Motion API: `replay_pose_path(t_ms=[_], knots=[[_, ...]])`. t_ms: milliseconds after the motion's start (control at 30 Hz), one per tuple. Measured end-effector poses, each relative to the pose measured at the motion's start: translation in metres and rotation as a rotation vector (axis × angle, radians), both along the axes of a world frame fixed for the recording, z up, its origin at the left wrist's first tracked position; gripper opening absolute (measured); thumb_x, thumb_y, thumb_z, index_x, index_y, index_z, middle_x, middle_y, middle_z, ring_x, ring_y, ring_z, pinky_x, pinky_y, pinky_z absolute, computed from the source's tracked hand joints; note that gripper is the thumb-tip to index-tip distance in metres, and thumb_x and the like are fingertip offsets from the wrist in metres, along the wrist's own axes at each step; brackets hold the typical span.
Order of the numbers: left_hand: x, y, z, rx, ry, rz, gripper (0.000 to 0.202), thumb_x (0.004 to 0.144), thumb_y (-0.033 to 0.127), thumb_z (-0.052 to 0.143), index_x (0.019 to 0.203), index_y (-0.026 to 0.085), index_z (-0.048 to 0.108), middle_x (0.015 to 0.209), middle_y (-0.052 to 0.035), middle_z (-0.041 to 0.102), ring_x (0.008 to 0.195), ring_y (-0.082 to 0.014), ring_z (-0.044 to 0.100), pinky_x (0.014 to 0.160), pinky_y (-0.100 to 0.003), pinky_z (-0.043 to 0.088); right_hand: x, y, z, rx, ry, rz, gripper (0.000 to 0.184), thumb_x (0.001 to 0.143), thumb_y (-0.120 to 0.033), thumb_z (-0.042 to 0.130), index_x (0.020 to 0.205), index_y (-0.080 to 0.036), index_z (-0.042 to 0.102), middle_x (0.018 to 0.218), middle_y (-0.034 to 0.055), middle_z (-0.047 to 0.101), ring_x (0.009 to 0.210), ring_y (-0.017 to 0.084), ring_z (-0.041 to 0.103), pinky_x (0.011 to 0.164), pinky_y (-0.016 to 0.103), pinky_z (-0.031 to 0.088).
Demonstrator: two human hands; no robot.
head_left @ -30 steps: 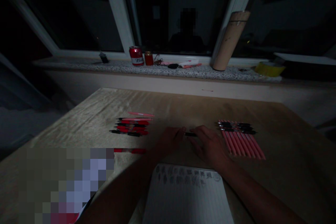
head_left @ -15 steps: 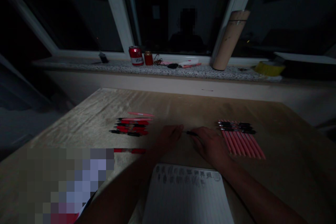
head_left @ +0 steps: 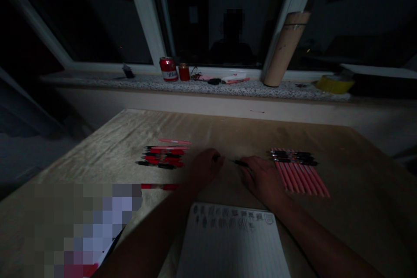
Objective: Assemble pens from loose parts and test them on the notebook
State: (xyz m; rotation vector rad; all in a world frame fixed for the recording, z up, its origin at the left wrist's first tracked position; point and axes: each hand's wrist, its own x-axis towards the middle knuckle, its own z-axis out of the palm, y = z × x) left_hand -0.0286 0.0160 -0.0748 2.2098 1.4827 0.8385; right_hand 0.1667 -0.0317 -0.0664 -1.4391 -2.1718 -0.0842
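Above a lined notebook (head_left: 233, 243) with writing along its top, both my hands rest on the wooden table (head_left: 352, 208). My right hand (head_left: 262, 178) is closed on a black pen (head_left: 240, 163) whose tip points left. A short gap away, my left hand (head_left: 205, 167) has its fingers curled; what they hold is too dark to make out. Left of it lies a stack of red and black pens (head_left: 163, 156), with a single red pen (head_left: 161, 186) nearer me. A row of pink pens (head_left: 302, 176) with black pens (head_left: 293, 156) across their far ends lies to the right.
On the stone windowsill (head_left: 97, 79) behind the table stand a red can (head_left: 168, 69), a small red jar (head_left: 184, 72), a leaning cardboard tube (head_left: 286, 50) and a yellow tape roll (head_left: 334, 84). The window glass is dark. A blurred patch covers the lower left.
My hands were together on the black pen; now the left hand has drawn away to the left with curled fingers, and the pen stays in my right hand.
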Motion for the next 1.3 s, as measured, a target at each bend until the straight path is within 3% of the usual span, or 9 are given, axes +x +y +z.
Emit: replay_pose_path(t_ms=[200, 533, 767, 1100, 1300], knots=[[-0.003, 0.006, -0.013, 0.162, 0.226, -0.015, 0.016, 0.080, 0.030, 0.055, 0.087, 0.017, 0.060, 0.093, -0.0059, 0.056, 0.091, -0.0201, 0.049, 0.086, -0.035, 0.037, 0.001, 0.001, -0.002, -0.034, -0.021, -0.033, 0.020, 0.088, -0.027, 0.047, 0.102, -0.020, 0.060, 0.091, 0.0059, 0.065, 0.085, 0.020, 0.058, 0.076, 0.031, 0.041], [-0.002, 0.003, -0.010, 0.155, 0.276, -0.014, 0.019, 0.080, 0.032, 0.054, 0.089, 0.017, 0.059, 0.097, -0.0066, 0.054, 0.093, -0.0209, 0.048, 0.087, -0.038, 0.037, 0.001, 0.001, 0.000, -0.077, -0.044, -0.030, 0.022, 0.087, -0.027, 0.047, 0.103, -0.020, 0.060, 0.092, 0.0064, 0.065, 0.087, 0.020, 0.059, 0.077, 0.031, 0.042], [-0.007, 0.003, -0.007, 0.141, 0.278, -0.055, 0.020, 0.074, 0.022, 0.056, 0.092, 0.016, 0.060, 0.097, -0.0063, 0.055, 0.094, -0.0201, 0.049, 0.088, -0.036, 0.038, 0.001, 0.001, -0.002, -0.094, -0.045, -0.038, 0.021, 0.087, -0.027, 0.047, 0.102, -0.020, 0.060, 0.092, 0.0064, 0.064, 0.087, 0.020, 0.059, 0.077, 0.031, 0.042], [-0.010, 0.006, -0.007, 0.158, 0.294, -0.076, 0.014, 0.081, 0.026, 0.051, 0.086, 0.017, 0.061, 0.094, -0.0061, 0.057, 0.092, -0.0198, 0.050, 0.087, -0.036, 0.038, 0.001, 0.000, -0.001, -0.098, -0.055, -0.037, 0.019, 0.088, -0.027, 0.047, 0.101, -0.022, 0.060, 0.093, 0.0057, 0.064, 0.087, 0.020, 0.058, 0.077, 0.031, 0.041], [-0.008, 0.007, -0.005, 0.150, 0.317, -0.065, 0.016, 0.082, 0.024, 0.049, 0.092, 0.017, 0.060, 0.091, -0.0049, 0.062, 0.087, -0.0191, 0.053, 0.083, -0.035, 0.039, 0.001, 0.001, -0.002, -0.089, -0.068, -0.046, 0.020, 0.087, -0.027, 0.048, 0.101, -0.022, 0.060, 0.091, 0.0051, 0.064, 0.085, 0.021, 0.058, 0.076, 0.032, 0.041]])
